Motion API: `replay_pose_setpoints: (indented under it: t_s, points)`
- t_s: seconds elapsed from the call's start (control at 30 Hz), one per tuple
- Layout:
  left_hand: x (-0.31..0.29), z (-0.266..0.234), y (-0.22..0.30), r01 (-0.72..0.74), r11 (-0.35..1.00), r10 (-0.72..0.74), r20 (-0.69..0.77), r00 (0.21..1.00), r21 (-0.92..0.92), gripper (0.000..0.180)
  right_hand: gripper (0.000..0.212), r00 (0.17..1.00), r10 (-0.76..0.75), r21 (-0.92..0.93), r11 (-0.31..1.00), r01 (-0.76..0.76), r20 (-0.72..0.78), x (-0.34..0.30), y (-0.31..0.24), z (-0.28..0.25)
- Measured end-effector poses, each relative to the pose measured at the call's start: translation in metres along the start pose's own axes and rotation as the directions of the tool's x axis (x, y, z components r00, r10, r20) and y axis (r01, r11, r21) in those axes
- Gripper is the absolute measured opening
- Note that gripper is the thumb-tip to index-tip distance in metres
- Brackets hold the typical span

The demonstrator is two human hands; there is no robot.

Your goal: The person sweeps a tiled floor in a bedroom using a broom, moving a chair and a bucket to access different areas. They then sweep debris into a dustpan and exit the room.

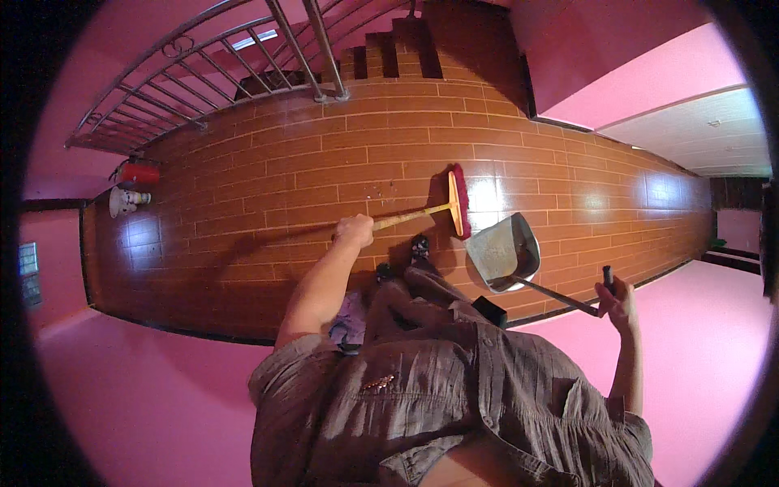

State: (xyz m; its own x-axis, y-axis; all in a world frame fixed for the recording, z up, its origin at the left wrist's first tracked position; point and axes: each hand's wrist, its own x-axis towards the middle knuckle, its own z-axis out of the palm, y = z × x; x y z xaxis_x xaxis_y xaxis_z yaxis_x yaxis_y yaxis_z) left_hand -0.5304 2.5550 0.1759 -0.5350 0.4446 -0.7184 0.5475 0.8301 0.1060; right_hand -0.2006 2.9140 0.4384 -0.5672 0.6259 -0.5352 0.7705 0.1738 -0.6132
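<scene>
My left hand [354, 230] is closed round the light-coloured handle of a broom [455, 203]. The broom has a yellow-orange head with dark red bristles, which lies against the brown tiled floor ahead of my feet. To the right of the bristles is a grey dustpan [492, 248] with a pale rim, its open side toward the broom head but apart from it. A long dark handle runs from the pan to my right hand [619, 303], whose fingers are wrapped round its black end. Small specks of debris [381, 191] lie on the floor left of the broom head.
A metal railing [203, 73] stands at the far left, beside steps [398, 53]. A red container [139, 173] and a whitish object [128, 202] sit near the left wall. Pink walls border the floor, and a white door-like panel [690, 134] is at the right. Purple cloth [349, 318] hangs by my left side.
</scene>
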Motion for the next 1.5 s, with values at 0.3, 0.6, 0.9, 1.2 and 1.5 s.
replay_pose_setpoints:
  t_s: [0.3, 0.6, 0.9, 1.2, 1.5]
  points:
    - [0.000, -0.039, -0.102, 0.365, 0.914, -0.350, 0.111, 0.930, -0.179, 0.030, 0.028, 0.974, -0.029, -0.399, 0.909, 0.119, 0.224, 0.074, -0.021, 0.017]
    - [-0.105, -0.013, -0.126, 0.508, 0.800, -0.468, 0.198, 0.861, -0.319, 0.028, 0.034, 0.830, -0.211, -0.645, 0.542, 0.539, 0.516, 0.200, -0.003, 0.130]
    - [-0.147, 0.012, -0.062, 0.533, 0.096, -0.509, 0.418, 0.752, -0.841, 0.022, 0.034, 0.742, -0.197, -0.599, 0.477, 0.643, 0.641, 0.286, 0.001, 0.266]
    - [-0.066, 0.080, 0.029, 0.432, 0.488, -0.443, 0.211, 0.871, -0.758, 0.026, 0.030, 0.695, -0.173, -0.580, 0.434, 0.690, 0.698, 0.291, -0.025, 0.329]
    - [-0.145, 0.025, 0.058, 0.404, 0.118, -0.097, 0.395, 0.914, -0.907, 0.039, 0.028, 0.682, -0.279, -0.543, 0.437, 0.717, 0.676, 0.286, -0.026, 0.353]
